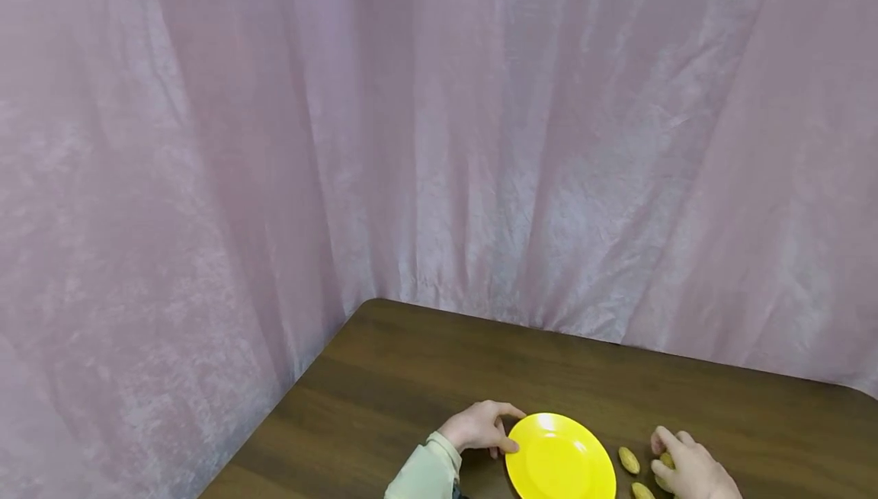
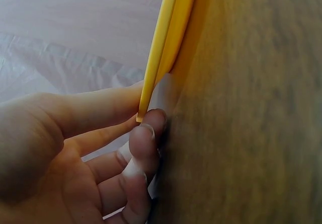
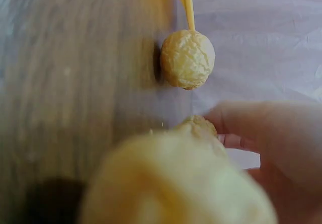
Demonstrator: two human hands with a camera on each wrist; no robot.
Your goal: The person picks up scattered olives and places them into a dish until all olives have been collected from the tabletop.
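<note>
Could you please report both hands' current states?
Left hand: holding round, glossy yellow plate.
Right hand: at wrinkled, yellowish oval object; grip cannot be told.

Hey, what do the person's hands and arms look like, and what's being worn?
Both the left hand and the right hand are ungloved. A loose, pale cream-green sleeve reaches the left wrist, ending in a cuff. A small dark piece shows below it, too cut off to identify. No sleeve shows on the right.

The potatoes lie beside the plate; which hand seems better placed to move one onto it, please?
Probably the right hand: its grasp is at a potato, while the left hand pinches the plate.
</note>
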